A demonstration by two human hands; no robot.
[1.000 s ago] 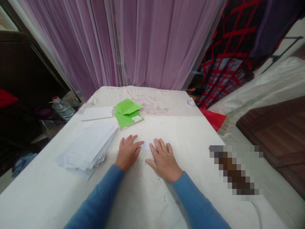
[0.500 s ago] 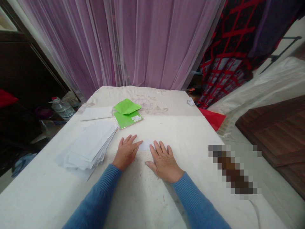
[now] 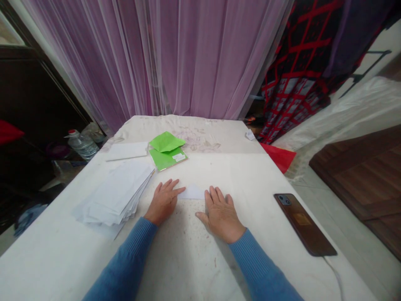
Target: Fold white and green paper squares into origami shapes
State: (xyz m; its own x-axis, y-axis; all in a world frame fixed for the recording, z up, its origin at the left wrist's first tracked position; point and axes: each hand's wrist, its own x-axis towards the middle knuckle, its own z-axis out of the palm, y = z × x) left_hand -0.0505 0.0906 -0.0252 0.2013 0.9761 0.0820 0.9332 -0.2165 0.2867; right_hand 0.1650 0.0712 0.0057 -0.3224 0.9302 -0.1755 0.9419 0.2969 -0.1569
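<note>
A small white folded paper point(image 3: 193, 192) lies on the white table point(image 3: 244, 179) in front of me. My left hand point(image 3: 163, 201) lies flat, fingers stretched, its fingertips on the paper's left end. My right hand point(image 3: 221, 214) also rests flat on the table with fingers out, its tips at the paper's right end. Both arms wear blue sleeves.
A fanned stack of white sheets point(image 3: 117, 193) lies left of my hands, a single white sheet point(image 3: 127, 151) behind it. Green paper point(image 3: 166, 150) sits farther back. A dark phone point(image 3: 304, 223) with a cable lies at the right edge. Purple curtains hang behind.
My right hand has slid a little to the right, uncovering more of the white paper. The left hand has hardly moved.
</note>
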